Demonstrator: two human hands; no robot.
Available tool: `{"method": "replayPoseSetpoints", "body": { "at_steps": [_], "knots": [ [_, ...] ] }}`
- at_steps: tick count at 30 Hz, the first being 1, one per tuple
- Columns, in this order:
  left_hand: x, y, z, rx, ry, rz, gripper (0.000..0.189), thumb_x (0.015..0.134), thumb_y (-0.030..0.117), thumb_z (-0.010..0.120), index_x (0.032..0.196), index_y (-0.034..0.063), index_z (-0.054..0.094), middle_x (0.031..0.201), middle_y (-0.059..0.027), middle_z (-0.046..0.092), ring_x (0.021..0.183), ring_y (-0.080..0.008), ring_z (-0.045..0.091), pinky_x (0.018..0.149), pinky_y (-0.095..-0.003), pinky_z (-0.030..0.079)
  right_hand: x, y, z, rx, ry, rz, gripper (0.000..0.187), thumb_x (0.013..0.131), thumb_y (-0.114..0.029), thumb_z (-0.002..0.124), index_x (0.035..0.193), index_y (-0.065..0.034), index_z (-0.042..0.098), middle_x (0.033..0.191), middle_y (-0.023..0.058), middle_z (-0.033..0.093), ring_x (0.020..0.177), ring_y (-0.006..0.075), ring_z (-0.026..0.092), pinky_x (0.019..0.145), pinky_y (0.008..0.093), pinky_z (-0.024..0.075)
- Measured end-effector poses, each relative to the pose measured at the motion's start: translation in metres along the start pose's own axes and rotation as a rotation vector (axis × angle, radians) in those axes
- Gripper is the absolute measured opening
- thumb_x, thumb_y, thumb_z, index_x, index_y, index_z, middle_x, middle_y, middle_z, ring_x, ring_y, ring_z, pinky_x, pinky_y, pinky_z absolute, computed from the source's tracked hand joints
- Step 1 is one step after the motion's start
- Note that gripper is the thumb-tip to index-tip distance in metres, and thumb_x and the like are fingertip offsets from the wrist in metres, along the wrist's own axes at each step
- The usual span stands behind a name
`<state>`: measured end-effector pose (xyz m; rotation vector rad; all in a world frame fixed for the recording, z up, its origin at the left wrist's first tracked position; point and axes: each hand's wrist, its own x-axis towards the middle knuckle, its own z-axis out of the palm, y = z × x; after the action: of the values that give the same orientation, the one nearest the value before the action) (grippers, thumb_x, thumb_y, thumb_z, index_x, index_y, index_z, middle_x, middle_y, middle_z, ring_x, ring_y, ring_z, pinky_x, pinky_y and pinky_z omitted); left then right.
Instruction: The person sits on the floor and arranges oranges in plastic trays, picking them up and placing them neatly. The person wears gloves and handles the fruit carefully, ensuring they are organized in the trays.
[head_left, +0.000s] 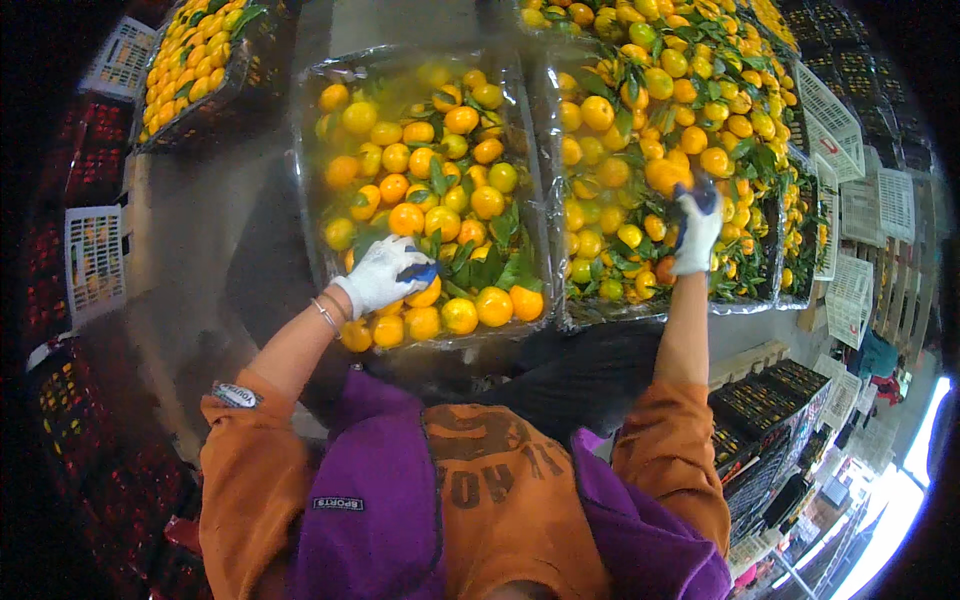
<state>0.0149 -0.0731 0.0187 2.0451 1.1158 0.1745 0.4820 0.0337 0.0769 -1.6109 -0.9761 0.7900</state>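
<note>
My left hand (390, 274), in a white knit glove with blue-coated fingers, is closed over a mandarin (426, 294) in the near part of a plastic-lined crate (536, 225). Mandarins stand in a neat row along that crate's front edge, while those behind lie looser among green leaves. To the right, my right hand (697, 225), gloved the same way, is over a heap of leafy mandarins (739, 127). A blurred orange mandarin (666, 177) is right at its fingertips; blur hides whether they grip it.
Another lined crate of mandarins (191, 75) stands at the upper left. A white plastic basket (94, 259) is at the left. More white baskets (851, 292) stand along the right side, with black crates (776, 397) stacked at the lower right.
</note>
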Motion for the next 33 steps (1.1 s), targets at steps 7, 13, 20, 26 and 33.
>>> {"method": "replayPoseSetpoints", "body": {
  "at_steps": [7, 13, 20, 26, 33],
  "knots": [
    [-0.003, 0.002, 0.009, 0.028, 0.125, -0.021, 0.028, 0.080, 0.025, 0.069, 0.101, 0.0063, 0.067, 0.107, -0.0162, 0.059, 0.104, -0.0359, 0.054, 0.090, -0.0445, 0.045, -0.159, -0.010, 0.133, -0.070, -1.049, 0.268, 0.051, 0.070, -0.009, 0.077, 0.118, -0.0018, 0.061, 0.111, 0.0077, 0.066, 0.100, 0.0162, 0.063, 0.090, 0.0300, 0.0501],
    [-0.003, 0.007, 0.009, 0.048, 0.138, 0.023, 0.020, 0.081, 0.021, 0.067, 0.095, 0.0067, 0.067, 0.105, -0.0142, 0.060, 0.102, -0.0342, 0.055, 0.088, -0.0436, 0.045, -0.171, 0.000, 0.160, -0.796, -1.182, -0.263, 0.051, 0.070, -0.026, 0.081, 0.114, -0.0055, 0.065, 0.109, 0.0170, 0.066, 0.102, 0.0302, 0.064, 0.090, 0.0362, 0.0495],
    [0.011, 0.029, -0.004, -0.050, 0.106, 0.000, 0.033, 0.084, 0.021, 0.068, 0.113, 0.0063, 0.063, 0.121, -0.0175, 0.059, 0.109, -0.0348, 0.059, 0.093, -0.0414, 0.048, -0.186, 0.011, 0.160, -0.743, -1.014, -0.078, 0.069, 0.064, -0.032, 0.086, 0.119, -0.0041, 0.057, 0.103, 0.0204, 0.066, 0.099, 0.0362, 0.064, 0.086, 0.0403, 0.0506],
    [0.026, 0.033, -0.008, 0.041, -0.140, 0.137, 0.043, 0.086, 0.015, 0.059, 0.128, 0.0098, 0.057, 0.125, -0.0168, 0.058, 0.113, -0.0344, 0.056, 0.098, -0.0422, 0.044, -0.177, -0.020, 0.151, -0.720, -0.949, -0.269, 0.081, 0.069, -0.032, 0.082, 0.133, -0.0011, 0.046, 0.109, 0.0243, 0.064, 0.102, 0.0396, 0.062, 0.087, 0.0430, 0.0501],
    [0.033, 0.022, 0.003, -0.085, -0.100, 0.048, 0.036, 0.085, 0.020, 0.060, 0.118, 0.0071, 0.061, 0.116, -0.0149, 0.060, 0.109, -0.0343, 0.054, 0.096, -0.0417, 0.043, -0.058, 0.013, 0.074, -1.534, -0.633, -0.252, 0.051, 0.083, -0.036, 0.065, 0.127, -0.0133, 0.058, 0.123, 0.0204, 0.057, 0.108, 0.0385, 0.057, 0.094, 0.0452, 0.0467]
  ]
}}
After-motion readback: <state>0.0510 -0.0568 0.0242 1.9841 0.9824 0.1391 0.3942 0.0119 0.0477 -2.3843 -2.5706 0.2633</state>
